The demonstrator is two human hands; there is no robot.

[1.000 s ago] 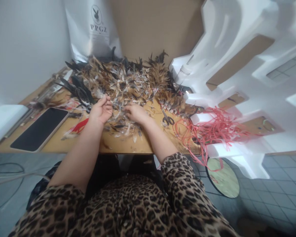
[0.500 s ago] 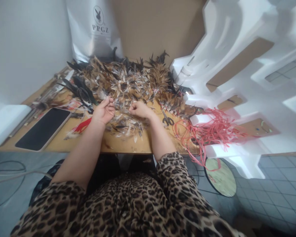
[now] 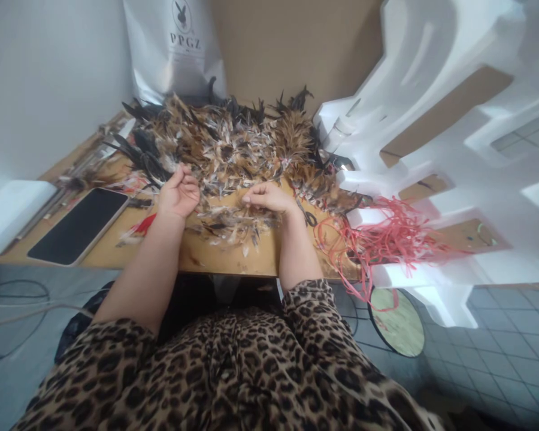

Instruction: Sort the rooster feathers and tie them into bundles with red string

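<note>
A big heap of brown, black and white feathers [image 3: 233, 143] covers the far half of a wooden table [image 3: 233, 263]. My left hand [image 3: 177, 194] rests at the heap's near left edge, palm up, fingers curled in on something I cannot make out. My right hand [image 3: 269, 197] lies to the right of it on loose feathers, fingers pinched together at the tips. What the fingers hold is too small to make out. Black scissors [image 3: 309, 216] lie just right of my right wrist, partly hidden by it.
A dark phone [image 3: 78, 224] lies at the left, a white box [image 3: 9, 212] beyond it. Red strings [image 3: 386, 236] tangle at the right over white foam packing [image 3: 431, 120]. A silver bag [image 3: 175, 51] and cardboard [image 3: 291, 48] stand behind. A round mirror [image 3: 397, 323] lies on the tiled floor.
My left hand has drawn slightly left and back with its fingers curling in. My right hand has shifted right and closed into a pinch over the loose feathers.
</note>
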